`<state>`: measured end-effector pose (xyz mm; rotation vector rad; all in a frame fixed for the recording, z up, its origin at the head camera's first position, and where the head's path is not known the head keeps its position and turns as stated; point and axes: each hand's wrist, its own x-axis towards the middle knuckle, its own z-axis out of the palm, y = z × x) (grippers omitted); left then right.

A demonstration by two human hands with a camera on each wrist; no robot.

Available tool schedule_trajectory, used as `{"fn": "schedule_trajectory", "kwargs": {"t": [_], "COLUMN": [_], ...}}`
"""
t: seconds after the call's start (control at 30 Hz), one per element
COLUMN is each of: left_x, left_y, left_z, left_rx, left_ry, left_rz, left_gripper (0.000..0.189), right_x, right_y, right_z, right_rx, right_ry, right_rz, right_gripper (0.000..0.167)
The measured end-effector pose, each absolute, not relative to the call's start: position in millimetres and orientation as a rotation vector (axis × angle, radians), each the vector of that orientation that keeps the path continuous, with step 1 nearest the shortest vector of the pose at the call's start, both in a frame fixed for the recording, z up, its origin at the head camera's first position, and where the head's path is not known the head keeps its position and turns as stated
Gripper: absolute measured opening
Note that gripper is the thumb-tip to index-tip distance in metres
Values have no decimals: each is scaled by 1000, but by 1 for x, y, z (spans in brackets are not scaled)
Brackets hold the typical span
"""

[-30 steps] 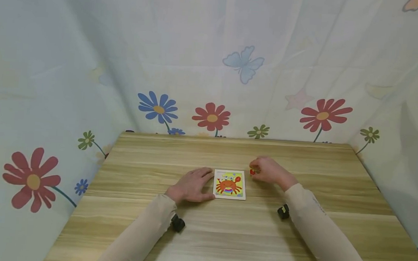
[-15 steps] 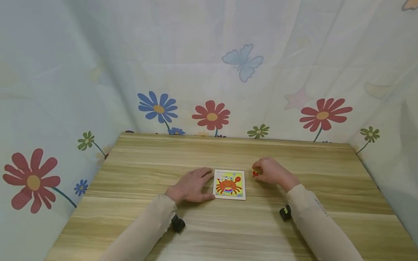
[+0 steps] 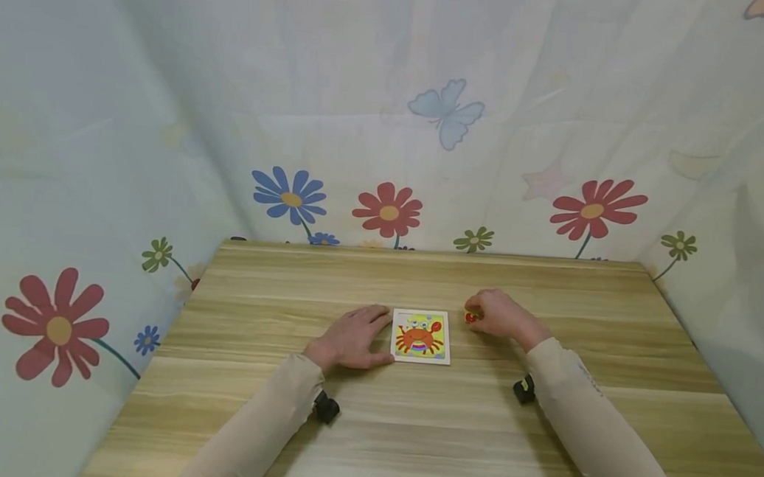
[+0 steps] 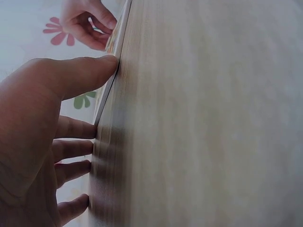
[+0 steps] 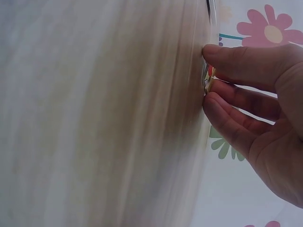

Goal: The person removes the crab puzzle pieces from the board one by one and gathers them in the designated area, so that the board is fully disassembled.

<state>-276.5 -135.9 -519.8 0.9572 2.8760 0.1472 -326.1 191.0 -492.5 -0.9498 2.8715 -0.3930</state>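
Smooth wood-grained tabletop (image 3: 408,440), cloth-like backdrop (image 3: 334,65) — matt, creased

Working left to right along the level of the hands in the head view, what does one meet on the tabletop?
Left hand, square crab picture, small red-and-yellow piece, right hand.

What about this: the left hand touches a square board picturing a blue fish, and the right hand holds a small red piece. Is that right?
Not quite. In the head view, the square board shows an orange crab, not a blue fish. The rest is right: the left hand touches the board, and the right hand holds a small red piece.
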Motion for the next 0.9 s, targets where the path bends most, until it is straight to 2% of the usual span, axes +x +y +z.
{"fn": "schedule_trajectory", "kwargs": {"t": [0.57, 0.77, 0.9], "left_x": [-279, -279, -279], "left_y": [-136, -136, -136], "left_z": [-523, -524, -523], "left_rx": [945, 942, 938], "left_ry": [2873, 2871, 2872], "left_rz": [128, 128, 116], "left_gripper": [86, 86, 86], "right_x": [-330, -333, -336], "right_y": [190, 189, 187], "right_z": [-490, -489, -490], "right_rx": [-938, -998, -1003], "right_ry": [2827, 2798, 2788], "right_rz": [-332, -310, -309], "right_gripper": [27, 13, 14]}}
